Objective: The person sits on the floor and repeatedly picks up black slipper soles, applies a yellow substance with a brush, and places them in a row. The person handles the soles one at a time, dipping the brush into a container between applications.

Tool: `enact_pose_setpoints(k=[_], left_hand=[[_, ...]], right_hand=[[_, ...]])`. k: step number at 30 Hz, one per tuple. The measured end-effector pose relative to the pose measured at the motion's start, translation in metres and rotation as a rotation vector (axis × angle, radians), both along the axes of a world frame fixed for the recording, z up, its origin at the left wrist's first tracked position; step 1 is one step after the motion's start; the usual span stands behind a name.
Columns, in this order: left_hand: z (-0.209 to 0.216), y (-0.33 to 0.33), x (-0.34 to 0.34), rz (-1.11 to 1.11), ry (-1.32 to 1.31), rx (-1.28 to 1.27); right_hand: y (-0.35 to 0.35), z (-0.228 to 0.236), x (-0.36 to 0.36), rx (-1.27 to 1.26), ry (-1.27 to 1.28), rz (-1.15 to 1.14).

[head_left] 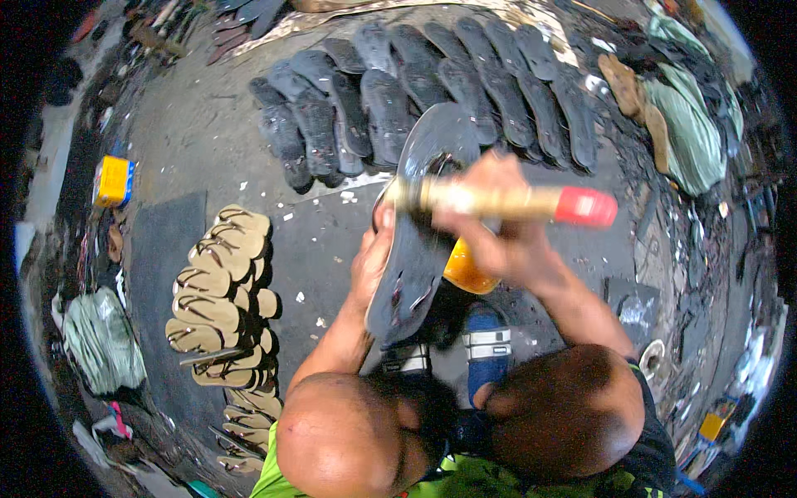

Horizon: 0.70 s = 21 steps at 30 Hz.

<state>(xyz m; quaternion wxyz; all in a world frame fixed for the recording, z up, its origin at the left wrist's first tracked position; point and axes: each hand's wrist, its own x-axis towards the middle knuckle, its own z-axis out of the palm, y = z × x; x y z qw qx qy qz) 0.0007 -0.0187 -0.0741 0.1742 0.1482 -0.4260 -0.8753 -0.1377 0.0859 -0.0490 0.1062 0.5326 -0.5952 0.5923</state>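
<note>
Dark grey, foot-shaped, rubber-looking sole held tilted above the floor. Left hand: grip closed on its left edge, about mid-length. Probably light, bendy, tough; likely slick at the glossy dark patch, so best held by the rim. Right hand: grip wrapped round a pale wooden, red-ended tool, blurred, lying across the sole.

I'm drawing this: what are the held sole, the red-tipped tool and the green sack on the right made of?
Sole: probably rubber, dull dark grey with a glossy patch.
Tool: perhaps smooth wood, pale tan, but blur hides any grain.
Sack: likely thin plastic, slightly shiny and creased.
</note>
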Motion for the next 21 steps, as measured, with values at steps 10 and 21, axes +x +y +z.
enact_pose_setpoints(k=[10, 21], left_hand=[[-0.016, -0.005, 0.013, -0.055, 0.033, 0.218], [-0.022, -0.013, 0.021, -0.027, 0.045, 0.170]], right_hand=[[0.019, 0.005, 0.007, 0.063, -0.260, -0.244], [0.032, -0.020, -0.024, 0.139, -0.236, -0.403]])
